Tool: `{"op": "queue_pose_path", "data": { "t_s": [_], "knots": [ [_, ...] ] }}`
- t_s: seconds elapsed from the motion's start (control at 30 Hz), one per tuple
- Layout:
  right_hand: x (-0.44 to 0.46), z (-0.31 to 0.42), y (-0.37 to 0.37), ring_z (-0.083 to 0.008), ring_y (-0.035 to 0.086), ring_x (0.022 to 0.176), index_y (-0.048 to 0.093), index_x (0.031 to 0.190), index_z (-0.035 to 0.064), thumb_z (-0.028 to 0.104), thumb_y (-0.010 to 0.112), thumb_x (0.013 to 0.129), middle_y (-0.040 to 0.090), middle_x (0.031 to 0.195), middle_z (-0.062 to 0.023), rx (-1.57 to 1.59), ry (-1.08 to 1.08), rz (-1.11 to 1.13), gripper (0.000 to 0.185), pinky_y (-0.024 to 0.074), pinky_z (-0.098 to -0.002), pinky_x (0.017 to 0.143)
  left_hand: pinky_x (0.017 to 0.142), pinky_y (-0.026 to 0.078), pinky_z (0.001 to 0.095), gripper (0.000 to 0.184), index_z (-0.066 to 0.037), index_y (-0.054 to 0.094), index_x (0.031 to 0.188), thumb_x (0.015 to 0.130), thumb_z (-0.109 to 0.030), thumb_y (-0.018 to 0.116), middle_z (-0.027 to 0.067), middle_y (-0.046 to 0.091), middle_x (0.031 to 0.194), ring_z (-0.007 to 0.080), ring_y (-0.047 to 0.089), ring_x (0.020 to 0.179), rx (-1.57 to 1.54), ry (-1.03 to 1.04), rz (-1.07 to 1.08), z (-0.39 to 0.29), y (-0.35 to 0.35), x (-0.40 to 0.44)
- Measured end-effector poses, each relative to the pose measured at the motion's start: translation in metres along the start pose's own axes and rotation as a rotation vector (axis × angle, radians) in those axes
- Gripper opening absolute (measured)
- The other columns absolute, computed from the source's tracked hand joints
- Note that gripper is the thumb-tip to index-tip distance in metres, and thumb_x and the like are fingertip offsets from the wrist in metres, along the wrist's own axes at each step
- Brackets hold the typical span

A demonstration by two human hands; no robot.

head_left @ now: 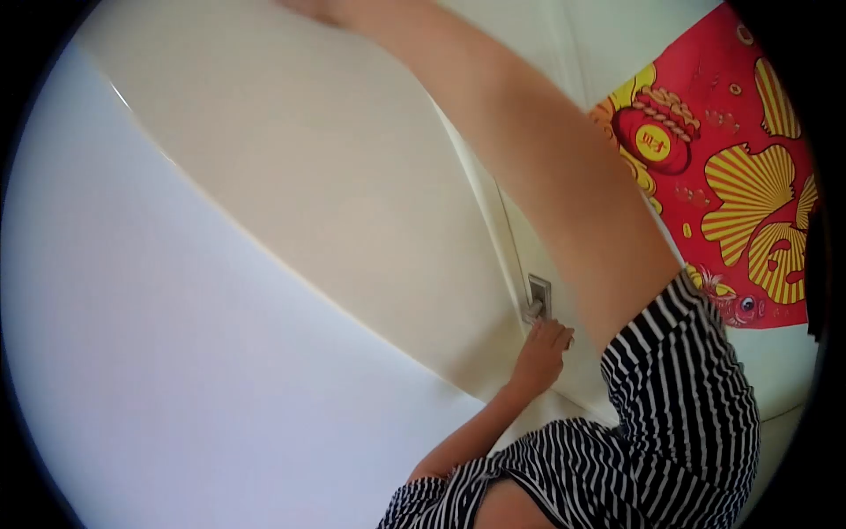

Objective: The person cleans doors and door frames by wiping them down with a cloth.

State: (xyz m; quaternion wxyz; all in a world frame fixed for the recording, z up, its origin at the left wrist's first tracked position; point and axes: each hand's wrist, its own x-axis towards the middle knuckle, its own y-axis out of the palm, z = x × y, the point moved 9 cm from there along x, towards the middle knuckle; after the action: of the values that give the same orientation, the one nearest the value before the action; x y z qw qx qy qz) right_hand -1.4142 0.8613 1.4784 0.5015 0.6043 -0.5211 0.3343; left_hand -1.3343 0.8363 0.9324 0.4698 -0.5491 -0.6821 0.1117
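My left hand (pixel 544 348) is at a metal door handle (pixel 535 309), its fingers curled round the lever's end. The handle sits on a small rectangular plate on a pale cream door. My right arm, in a black-and-white striped sleeve, stretches large across the view to the top edge. Only a part of my right hand (pixel 313 7) shows there, against the pale surface. Its fingers are cut off by the frame, so what it touches is hidden.
A red and yellow poster (pixel 749 203) with a fish and a round emblem hangs at the right. A cream panel (pixel 300 194) and a bluish-white wall (pixel 194 353) fill the left. A dark object (pixel 815 273) stands at the right edge.
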Motion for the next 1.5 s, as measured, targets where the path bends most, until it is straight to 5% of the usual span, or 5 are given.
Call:
{"op": "queue_pose_path", "data": {
  "t_s": [0.07,0.33,0.9,1.13,1.5],
  "knots": [
    [-0.048,0.03,-0.018,-0.0347,0.054,0.116,0.058,0.13,0.0126,0.02,0.055,0.091,0.058,0.128,-0.0113,0.199,-0.117,0.031,0.04,0.0424,-0.0467,0.096,0.114,0.03,0.0494,0.047,-0.002,0.055,0.12,0.073,0.002,0.057,0.0138,0.055,0.116,0.0313,0.05,0.12,0.291,0.121,0.09,0.01,0.025,-0.005],
    [-0.347,0.137,-0.123,-0.0261,0.051,0.123,0.071,0.113,0.0205,0.021,0.075,0.079,0.054,0.121,-0.0057,0.206,-0.1,0.594,0.034,0.0409,-0.0499,0.099,0.112,0.031,0.0511,0.047,-0.001,0.054,0.117,0.071,-0.002,0.062,0.0203,0.052,0.119,0.0388,0.045,0.122,0.265,0.037,0.296,0.011,0.027,-0.001],
    [0.07,-0.04,0.025,-0.0319,0.028,0.142,0.043,0.142,0.0037,0.031,0.039,0.1,0.037,0.15,-0.0138,-0.141,0.176,0.017,0.051,0.0182,-0.0493,0.118,0.113,0.031,0.0538,0.039,-0.006,0.069,0.106,0.072,0.006,0.057,0.0147,0.057,0.134,0.0354,0.044,0.135,0.251,0.335,-0.262,-0.081,-0.171,0.006],
    [-0.04,0.015,-0.031,-0.0336,0.049,0.115,0.058,0.125,0.0066,0.009,0.06,0.088,0.053,0.127,-0.0139,0.19,-0.017,-0.109,0.038,0.0375,-0.0466,0.102,0.108,0.04,0.0512,0.034,-0.005,0.073,0.086,0.073,0.013,0.049,0.013,0.064,0.119,0.0398,0.049,0.13,0.325,0.279,-0.926,-0.089,-0.285,-0.031],
    [-0.232,0.068,-0.095,-0.0422,0.038,0.136,0.055,0.125,-0.0031,0.011,0.056,0.089,0.046,0.138,-0.0244,-0.136,0.237,0.288,0.039,0.0257,-0.0583,0.113,0.1,0.04,0.049,0.031,-0.013,0.077,0.083,0.068,0.002,0.055,0.0084,0.066,0.114,0.0309,0.056,0.117,0.611,0.44,-0.851,-0.083,-0.276,-0.026]
  ]
}}
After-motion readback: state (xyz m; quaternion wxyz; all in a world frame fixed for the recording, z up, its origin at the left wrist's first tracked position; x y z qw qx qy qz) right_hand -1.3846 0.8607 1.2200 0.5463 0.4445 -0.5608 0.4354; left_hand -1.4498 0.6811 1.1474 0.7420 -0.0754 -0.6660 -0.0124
